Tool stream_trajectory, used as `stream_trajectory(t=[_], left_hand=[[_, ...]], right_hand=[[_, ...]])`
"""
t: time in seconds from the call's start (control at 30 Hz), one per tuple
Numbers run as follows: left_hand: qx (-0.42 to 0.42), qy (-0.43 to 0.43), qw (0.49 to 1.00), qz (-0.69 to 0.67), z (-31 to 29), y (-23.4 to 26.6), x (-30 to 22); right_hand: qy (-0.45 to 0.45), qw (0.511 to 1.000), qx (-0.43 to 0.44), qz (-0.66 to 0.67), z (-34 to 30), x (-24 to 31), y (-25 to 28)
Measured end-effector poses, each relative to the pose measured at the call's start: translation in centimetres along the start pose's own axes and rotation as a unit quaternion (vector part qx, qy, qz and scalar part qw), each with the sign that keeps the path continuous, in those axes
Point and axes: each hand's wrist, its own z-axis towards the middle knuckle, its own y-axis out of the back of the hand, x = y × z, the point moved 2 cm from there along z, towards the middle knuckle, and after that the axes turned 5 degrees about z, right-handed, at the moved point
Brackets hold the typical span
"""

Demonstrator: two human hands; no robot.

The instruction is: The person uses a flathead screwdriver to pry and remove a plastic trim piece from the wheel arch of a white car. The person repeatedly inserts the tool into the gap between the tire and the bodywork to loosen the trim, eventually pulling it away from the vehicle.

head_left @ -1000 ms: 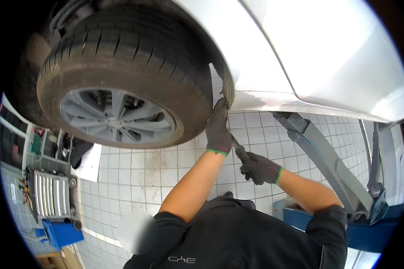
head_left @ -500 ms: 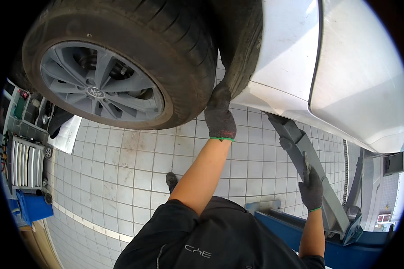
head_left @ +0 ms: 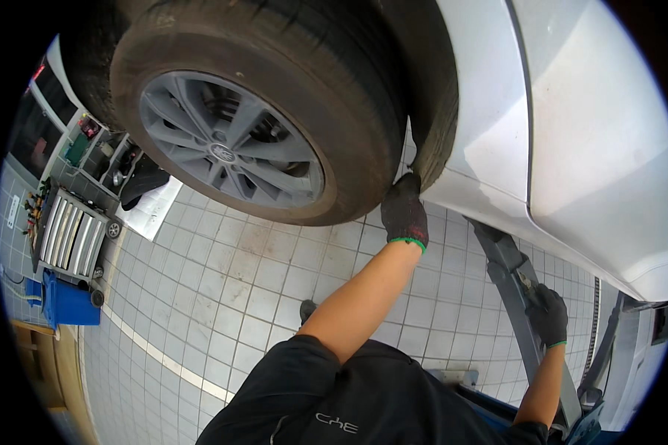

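Left hand, head view: I have the gloved left hand (head_left: 405, 211) up at the gap between the tyre (head_left: 356, 174) and the dark liner (head_left: 436, 137), at the liner's lower edge; from here I cannot tell whether its fingers are clamped there or only resting.
Right hand: I see the gloved right hand (head_left: 549, 315) lower and well apart from the left, clamped round a tool (head_left: 528, 283).
Tool: its end shows past the fingers, in front of the lift arm (head_left: 513, 308); I cannot make out its kind, or whether it touches that arm.
Wheel: my picture has the grey rim (head_left: 223, 152) inside the tyre, raised above the tiled floor (head_left: 263, 271).
Car: the white body (head_left: 490, 111) runs right from the liner.
Far left: I get a drawer cart (head_left: 73, 231) with a blue bin (head_left: 68, 300) just beside it.
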Motion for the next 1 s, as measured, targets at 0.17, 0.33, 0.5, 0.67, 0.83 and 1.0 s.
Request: stream_trajectory(t=[0.17, 0.33, 0.5, 0.67, 0.83, 1.0], left_hand=[[0.063, 0.008, 0.963, -0.264, -1.4, 0.3, 1.6], [0.079, 0.017, 0.967, -0.241, -0.9, 0.7, 2.2], [0.050, -0.018, 0.971, -0.234, -1.0, 0.1, 2.4], [0.040, -0.057, 0.964, -0.255, 0.0, -0.2, 3.3], [0.023, -0.053, 0.980, -0.191, -0.6, -0.2, 2.6], [-0.005, -0.065, 0.995, -0.071, -0.4, -0.6, 1.8]], right_hand=[[-0.024, 0.998, -0.042, -0.035, -1.4, -2.7, -0.5], [-0.064, 0.993, -0.100, -0.007, -3.5, -3.5, -1.7], [-0.063, 0.993, -0.094, -0.019, -3.1, -4.2, -2.2], [-0.066, 0.992, -0.107, -0.020, -3.4, -3.1, -2.0], [-0.080, 0.992, -0.096, 0.001, -3.4, -3.2, -2.0], [-0.087, 0.991, -0.105, -0.002, -3.6, -3.8, -2.3]])
